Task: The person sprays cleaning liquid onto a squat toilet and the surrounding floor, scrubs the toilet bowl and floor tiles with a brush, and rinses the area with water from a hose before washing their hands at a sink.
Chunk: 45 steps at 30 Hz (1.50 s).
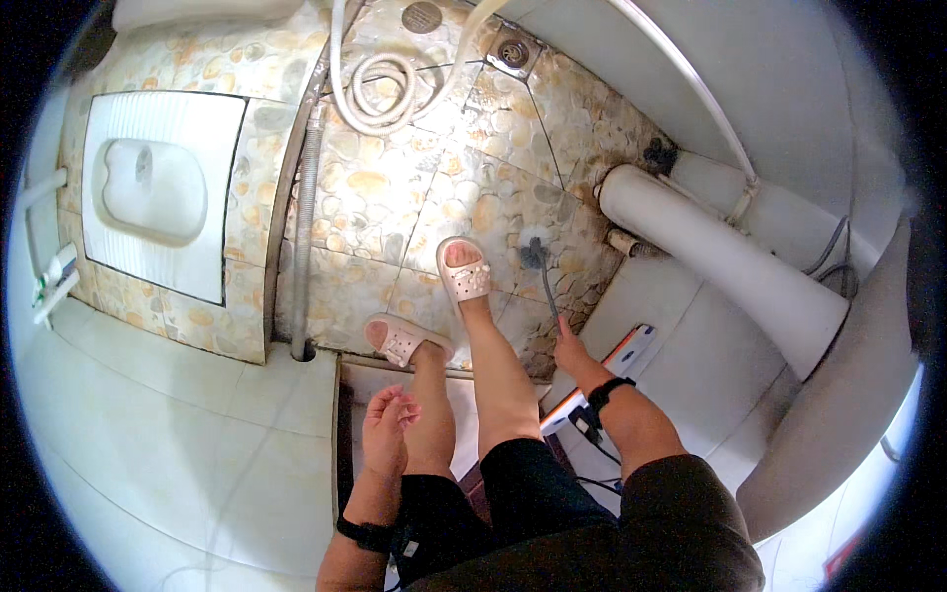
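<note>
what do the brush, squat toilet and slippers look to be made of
Brush: thin grey handle, plastic or metal, too small to tell. Squat toilet: probably glazed ceramic, from its smooth white shine. Slippers: likely moulded foam or rubber, matt pale pink with neat holes.

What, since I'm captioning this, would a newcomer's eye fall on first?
Probably the white squat toilet at left, set in pebble-patterned flooring, and the coiled pale hose at top centre. Then the dark brush in the right hand, just right of the pale sandals.
</note>
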{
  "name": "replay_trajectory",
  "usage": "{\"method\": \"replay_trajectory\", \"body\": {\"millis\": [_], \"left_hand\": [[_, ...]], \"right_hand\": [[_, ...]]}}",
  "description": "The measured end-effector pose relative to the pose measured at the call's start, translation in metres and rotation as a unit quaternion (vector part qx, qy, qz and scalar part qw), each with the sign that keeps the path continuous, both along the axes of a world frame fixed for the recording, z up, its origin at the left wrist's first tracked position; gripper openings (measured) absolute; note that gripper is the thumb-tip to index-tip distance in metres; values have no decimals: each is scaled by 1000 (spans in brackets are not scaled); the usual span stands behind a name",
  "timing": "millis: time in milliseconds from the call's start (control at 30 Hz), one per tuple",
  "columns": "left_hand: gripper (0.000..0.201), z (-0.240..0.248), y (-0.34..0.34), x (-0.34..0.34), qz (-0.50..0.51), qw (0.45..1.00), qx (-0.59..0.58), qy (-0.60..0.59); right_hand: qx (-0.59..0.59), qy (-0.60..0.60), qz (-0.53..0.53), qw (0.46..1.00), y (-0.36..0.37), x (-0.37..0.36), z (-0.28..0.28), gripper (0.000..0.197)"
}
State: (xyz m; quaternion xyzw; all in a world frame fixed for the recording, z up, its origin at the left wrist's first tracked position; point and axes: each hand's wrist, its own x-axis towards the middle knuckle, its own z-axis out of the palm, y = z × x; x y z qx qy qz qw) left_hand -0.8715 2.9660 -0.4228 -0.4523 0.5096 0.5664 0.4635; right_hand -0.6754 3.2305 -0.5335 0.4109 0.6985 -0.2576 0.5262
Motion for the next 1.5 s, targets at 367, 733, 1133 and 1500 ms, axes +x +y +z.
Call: {"method": "replay_trajectory", "body": {"millis": [367, 733, 1133, 1500], "left_hand": [[14, -21, -20, -6, -50, 999, 1, 21], [16, -17, -25, -8, -55, 998, -3, 28], [14, -11, -9, -19, -97, 995, 13, 36], [18, 105, 25, -76, -110, 985, 3, 134]], "right_hand": [[183, 118, -155, 964, 126, -112, -48, 52], [32, -70, -251, 965, -18, -17, 10, 56], [54, -31, -629, 775, -1, 13, -34, 55], [-14, 25, -549, 835, 24, -109, 109, 36]]}}
